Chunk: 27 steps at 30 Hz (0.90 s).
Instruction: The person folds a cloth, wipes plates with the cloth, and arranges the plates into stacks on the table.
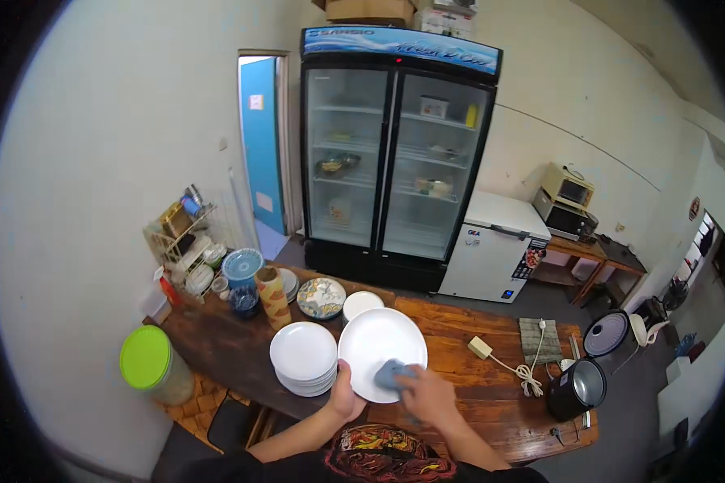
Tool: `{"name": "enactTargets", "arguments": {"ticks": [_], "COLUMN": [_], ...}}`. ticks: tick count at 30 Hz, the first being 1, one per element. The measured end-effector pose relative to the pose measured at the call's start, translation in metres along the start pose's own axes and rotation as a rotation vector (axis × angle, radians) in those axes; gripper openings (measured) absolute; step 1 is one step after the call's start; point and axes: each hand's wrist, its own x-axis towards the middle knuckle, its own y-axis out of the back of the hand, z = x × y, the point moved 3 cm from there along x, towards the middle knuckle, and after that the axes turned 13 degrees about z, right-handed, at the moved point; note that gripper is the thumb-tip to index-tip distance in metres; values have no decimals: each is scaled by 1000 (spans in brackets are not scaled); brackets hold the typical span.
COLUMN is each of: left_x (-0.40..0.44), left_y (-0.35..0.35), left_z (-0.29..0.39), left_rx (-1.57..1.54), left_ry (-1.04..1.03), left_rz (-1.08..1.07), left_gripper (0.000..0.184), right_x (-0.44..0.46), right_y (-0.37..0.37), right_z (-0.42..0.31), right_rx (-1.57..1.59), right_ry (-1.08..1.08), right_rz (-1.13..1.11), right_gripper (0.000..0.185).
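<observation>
My left hand (347, 396) grips the lower left rim of a white plate (381, 342), which is raised and tilted above the wooden table (467, 386). A grey-blue cloth (392, 374) is in my right hand (428, 396), pressed onto the lower part of the plate's face. The fingers of that hand are slightly blurred but closed around the cloth. Just left of the held plate stands a stack of white plates (304, 352). Behind it is a smaller white dish (362, 303), partly covered by the held plate. A patterned plate (321, 298) lies farther back on the left.
An extension cord (507, 361) and a black rice cooker (577, 390) with its lid raised are at the right. On the left are a patterned cylinder (272, 296), a dish rack (189, 249) and a green-lidded bin (146, 357). A glass-door fridge (387, 161) stands behind the table.
</observation>
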Motion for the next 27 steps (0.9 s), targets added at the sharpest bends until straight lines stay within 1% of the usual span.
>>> {"name": "enactTargets", "arguments": {"ticks": [2,4,6,9,11,14,17,19,21,24,26,27], "left_x": [2,-3,-7,-10,-9,-5,5,5,-3,-7,-6,-7], "left_y": [7,9,-2,-11,-12,-8,17,25,11,-1,-3,-4], "left_z": [-4,-5,-7,-10,-7,3,2,6,18,20,12,7], "left_rx": [28,32,68,105,97,72,89,96,66,37,56,64], "left_ry": [16,17,7,0,-9,-55,-121,-147,-137,-108,-106,-101], "left_rz": [29,69,4,-57,-31,35,47,63,73,76,32,10], "left_gripper": [69,72,71,70,69,68,68,68,68,67,67,67], "right_x": [9,21,28,48,46,35,11,5,8,17,31,39], "right_y": [4,-7,-18,-19,-18,-10,-15,-15,-15,-16,-19,-21], "right_z": [16,31,32,6,-18,-54,-55,-43,-29,7,17,20], "right_rx": [-100,-163,-137,-29,15,156,192,175,164,16,9,-28], "right_ry": [-171,-258,-239,-103,-41,109,202,185,142,-5,-59,-121], "right_rz": [45,146,229,285,286,198,86,29,2,131,138,137], "right_gripper": [35,36,37,36,35,38,39,37,34,33,32,32]}}
